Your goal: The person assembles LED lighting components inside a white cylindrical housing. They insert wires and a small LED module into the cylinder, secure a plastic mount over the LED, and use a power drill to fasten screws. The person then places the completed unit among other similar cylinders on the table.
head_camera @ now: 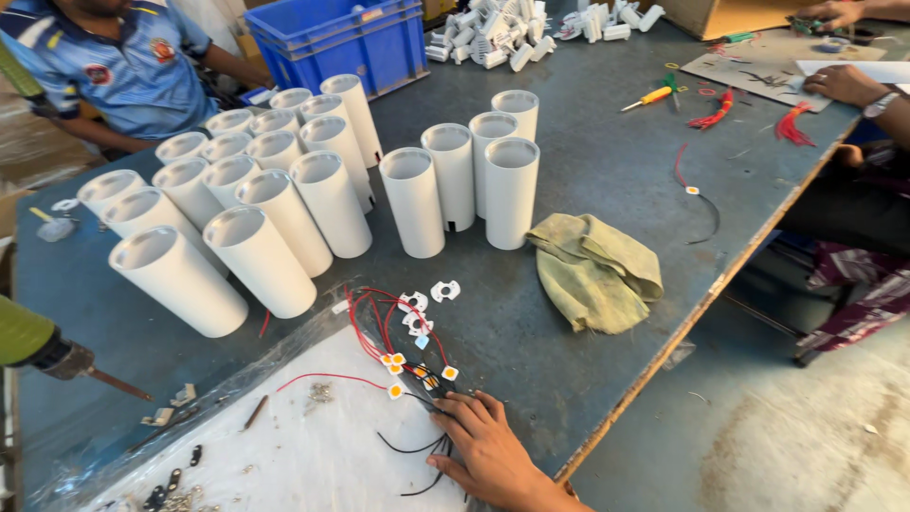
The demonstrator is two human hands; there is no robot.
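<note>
My right hand [479, 450] lies at the near edge of the table, its fingers curled over a bundle of black and red wires [417, 441]. The wires end in small square yellow LED chips [393, 361] just left of the fingertips. They lie on a white plastic sheet [313, 455]. Small white brackets [417, 303] sit beyond the chips. A green power drill [27, 334] pokes in from the left edge, its bit [116, 383] pointing right. The hand holding it is hidden, so my left hand is out of sight.
Many upright white tubes [284, 204] crowd the grey table's middle and left. A crumpled olive cloth [595, 270] lies right of them, near the table edge [711, 284]. A blue crate [332, 38], white parts [493, 33], a screwdriver [649, 95], and two other people [123, 66] [844, 83] are at the back.
</note>
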